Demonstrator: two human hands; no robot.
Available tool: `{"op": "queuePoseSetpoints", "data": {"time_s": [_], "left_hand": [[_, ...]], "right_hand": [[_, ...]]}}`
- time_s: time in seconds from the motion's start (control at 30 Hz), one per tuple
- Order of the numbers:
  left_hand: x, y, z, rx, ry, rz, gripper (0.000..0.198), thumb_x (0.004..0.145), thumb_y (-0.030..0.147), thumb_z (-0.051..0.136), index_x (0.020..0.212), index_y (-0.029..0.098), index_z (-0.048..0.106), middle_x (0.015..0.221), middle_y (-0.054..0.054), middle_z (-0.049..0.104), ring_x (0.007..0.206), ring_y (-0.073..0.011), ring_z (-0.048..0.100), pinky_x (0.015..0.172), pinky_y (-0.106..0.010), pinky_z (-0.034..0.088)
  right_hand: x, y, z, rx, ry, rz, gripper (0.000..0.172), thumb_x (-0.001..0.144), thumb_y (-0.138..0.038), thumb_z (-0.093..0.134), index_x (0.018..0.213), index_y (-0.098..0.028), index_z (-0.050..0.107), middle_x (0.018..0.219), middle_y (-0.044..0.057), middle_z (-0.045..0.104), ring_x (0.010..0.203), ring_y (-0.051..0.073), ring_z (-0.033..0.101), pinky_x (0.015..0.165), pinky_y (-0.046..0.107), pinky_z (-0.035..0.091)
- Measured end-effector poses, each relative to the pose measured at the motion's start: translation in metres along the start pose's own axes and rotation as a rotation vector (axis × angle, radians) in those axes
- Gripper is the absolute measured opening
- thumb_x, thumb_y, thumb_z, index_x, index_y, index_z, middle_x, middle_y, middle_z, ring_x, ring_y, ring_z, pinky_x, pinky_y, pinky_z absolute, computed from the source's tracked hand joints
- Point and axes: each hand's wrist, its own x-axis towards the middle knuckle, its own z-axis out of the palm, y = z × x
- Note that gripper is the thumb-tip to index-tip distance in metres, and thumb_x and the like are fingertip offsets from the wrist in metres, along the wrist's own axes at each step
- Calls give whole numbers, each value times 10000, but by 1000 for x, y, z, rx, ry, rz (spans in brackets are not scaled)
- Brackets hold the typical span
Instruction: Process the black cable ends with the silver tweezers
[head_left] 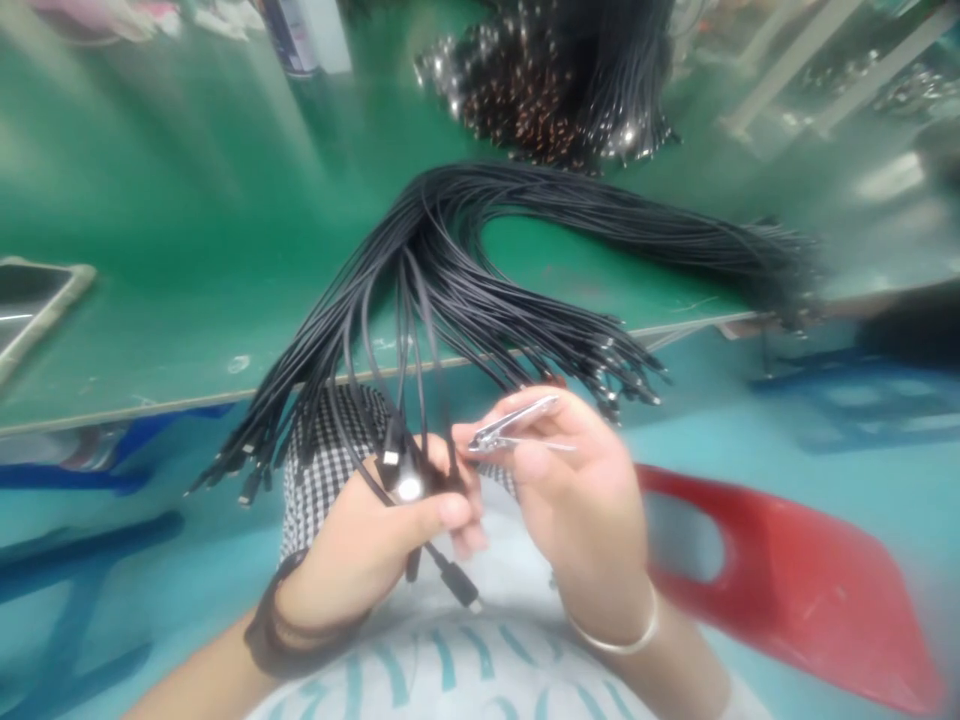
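My left hand [367, 550] is closed around several black cables, with the thumb pressed across them. One of their plugs [391, 450] shows a light metal tip above the fingers, beside a bright round spot. Below the thumb hangs another black plug [459, 585], pointing down and right. Silver nail clippers [517, 425] are pinched in my right hand [585, 490], their jaw end close to the cables at my left fingers. From the table, a thick bundle of black cables [465, 200] drapes over the front edge toward my lap, its plug ends fanning out left and right.
On the green table [172, 260], a second heap of cables [555, 90] with shiny ends lies at the back. A pale-framed dark panel [45, 310] rests at the left, and a bottle [292, 40] stands behind. A red plastic seat [795, 580] is at my right.
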Motion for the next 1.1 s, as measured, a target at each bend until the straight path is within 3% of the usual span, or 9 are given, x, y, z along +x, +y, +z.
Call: {"op": "queuePoseSetpoints", "data": {"time_s": [0.1, 0.2, 0.43, 0.83, 1.1], "left_hand": [[-3, 1, 3, 115, 174, 58, 300, 702, 294, 857, 778, 192, 586, 694, -4, 759, 560, -167, 703, 500, -232, 575], [-5, 1, 5, 180, 251, 68, 303, 712, 269, 839, 755, 207, 546, 636, 11, 755, 524, -177, 707, 476, -239, 581], [-8, 3, 6, 279, 298, 57, 265, 711, 245, 822, 745, 214, 561, 602, 0, 756, 557, -207, 732, 513, -263, 605], [-7, 7, 12, 267, 319, 56, 236, 723, 178, 789, 733, 201, 554, 546, 7, 731, 521, -201, 724, 476, -250, 594], [-8, 5, 11, 245, 321, 45, 214, 730, 163, 785, 742, 195, 574, 556, 14, 734, 528, -180, 722, 507, -239, 601]], "right_hand": [[-7, 5, 4, -37, 76, -34, 158, 791, -251, 773, 906, -271, 666, 815, -13, 748, 664, 174, 734, 603, 311, 634], [-11, 7, 8, -24, 62, -37, 144, 808, -224, 758, 911, -270, 669, 831, -12, 768, 578, 148, 717, 522, 270, 619], [-9, 4, 11, -84, 91, -45, 210, 806, -104, 722, 912, -281, 682, 837, -28, 787, 666, 152, 751, 524, 228, 625], [-10, 3, 12, -200, 114, -140, 251, 775, -46, 719, 901, -262, 691, 792, -53, 780, 576, 109, 725, 502, 177, 610], [-8, 9, 9, -156, 160, -108, 179, 840, -95, 697, 902, -263, 689, 797, -57, 764, 734, 109, 758, 643, 170, 629]]}}
